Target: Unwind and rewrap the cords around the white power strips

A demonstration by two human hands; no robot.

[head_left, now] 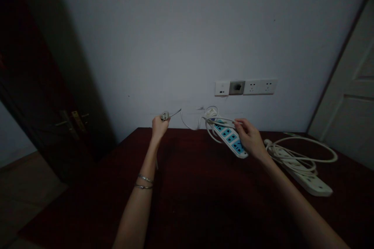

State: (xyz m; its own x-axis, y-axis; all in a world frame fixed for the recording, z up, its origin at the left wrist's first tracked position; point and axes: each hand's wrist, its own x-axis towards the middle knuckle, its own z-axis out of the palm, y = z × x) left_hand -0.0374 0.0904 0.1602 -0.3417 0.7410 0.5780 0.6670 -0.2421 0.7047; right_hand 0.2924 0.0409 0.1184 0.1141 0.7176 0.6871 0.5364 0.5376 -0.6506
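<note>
My left hand (159, 127) is closed around a greyish plug (165, 116), raised in front of the wall. From there a thin pale cable (187, 125) droops to the right in a loose curve. My right hand (249, 137) pinches the white cord (223, 120) where it loops above a white power strip (230, 137) with blue socket faces. This strip slants beside the right fingers, its near end partly against the hand. I cannot tell whether the hand also bears the strip's weight.
At the right of the dark red table (187, 186) lies a second white power strip (309, 183) with its cord (304, 163) coiled on it. Wall sockets (260, 86) sit above the table's back edge. A dark door with a brass latch (77, 120) stands left, a pale door (347, 113) right.
</note>
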